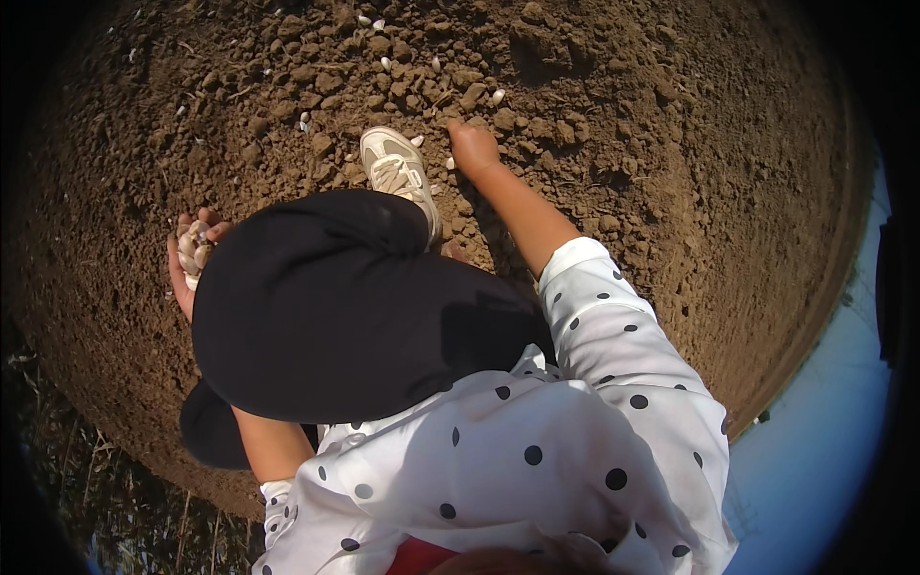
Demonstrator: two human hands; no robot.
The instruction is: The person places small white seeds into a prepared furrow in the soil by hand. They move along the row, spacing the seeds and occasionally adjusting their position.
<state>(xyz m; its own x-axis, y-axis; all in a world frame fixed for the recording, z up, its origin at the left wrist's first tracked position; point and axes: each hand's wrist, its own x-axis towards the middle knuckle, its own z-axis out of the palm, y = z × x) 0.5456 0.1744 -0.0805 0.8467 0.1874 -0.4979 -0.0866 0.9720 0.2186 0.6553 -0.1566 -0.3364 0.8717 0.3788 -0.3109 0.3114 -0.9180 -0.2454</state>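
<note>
My left hand [177,255] is cupped beside my bent knee and holds several garlic cloves [192,246]; the knee hides part of the palm and wrist. Down at the cloddy soil [532,133], my right hand [474,149] has its fingers curled. Its fingertips are hidden, so whether a clove is between them cannot be seen. One garlic clove [451,163] lies right beside that hand. Another clove [498,96] rests on the clods just beyond it. A further clove [417,141] is close to the toe of my shoe.
My beige lace-up shoe [394,167] stands on the soil to the left of my right hand. More pale cloves, including one clove [386,63], are scattered towards the top. Dry plants [144,496] border the soil at lower left.
</note>
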